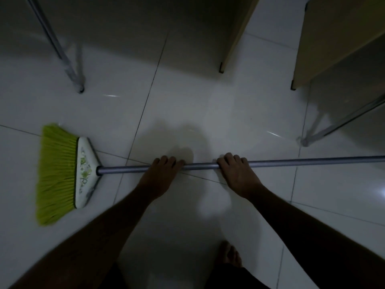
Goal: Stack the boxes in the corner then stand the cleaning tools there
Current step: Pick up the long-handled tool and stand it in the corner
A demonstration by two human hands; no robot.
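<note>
A broom lies level across the view just above the white tiled floor. Its green bristles [56,174] and white flowered head [85,172] point left, and its grey metal handle [198,166] runs off the right edge. My left hand [162,174] grips the handle near the head, fingers curled over the top. About a hand's width to the right, my right hand [237,172] grips it the same way. No boxes are in view.
A metal leg [62,53] stands at the upper left and another [325,132] at the right. Two wooden furniture panels with small black feet [221,69] [293,87] stand ahead. My bare foot [230,254] is on the glossy tiles below.
</note>
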